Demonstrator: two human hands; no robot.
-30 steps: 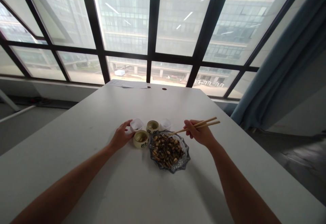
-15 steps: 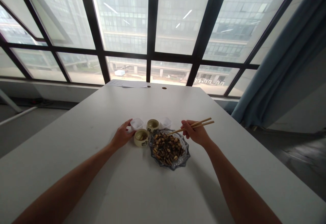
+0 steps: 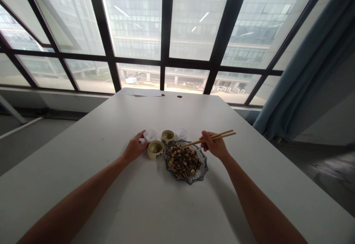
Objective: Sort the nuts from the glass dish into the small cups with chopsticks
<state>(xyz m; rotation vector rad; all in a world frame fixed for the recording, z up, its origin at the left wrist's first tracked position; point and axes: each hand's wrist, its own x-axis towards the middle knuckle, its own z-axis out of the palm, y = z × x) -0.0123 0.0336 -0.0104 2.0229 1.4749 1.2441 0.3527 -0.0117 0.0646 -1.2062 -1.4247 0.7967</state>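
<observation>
A scalloped glass bowl (image 3: 204, 168) holds a heap of seeds and nuts (image 3: 184, 160). My right hand (image 3: 215, 146) pinches a pair of wooden chopsticks (image 3: 223, 134), whose tips rest at the bowl's far part, over the seeds. My left hand (image 3: 135, 148) is spread at the left side of a white plastic cup (image 3: 150, 136), fingers and thumb touching or close to it. Two beige cups with dark characters stand between that cup and the bowl, a nearer one (image 3: 155, 155) and a farther one (image 3: 168, 137). Behind the bowl is another white cup (image 3: 181, 133).
The white table (image 3: 111, 184) reaches to the windows. Papers (image 3: 140, 92) lie at its far edge, near two round holes. A blue curtain (image 3: 294, 73) hangs at the right.
The view has shifted very slightly. My right hand and the chopsticks are a little farther right; my left hand stays beside the white cup.
</observation>
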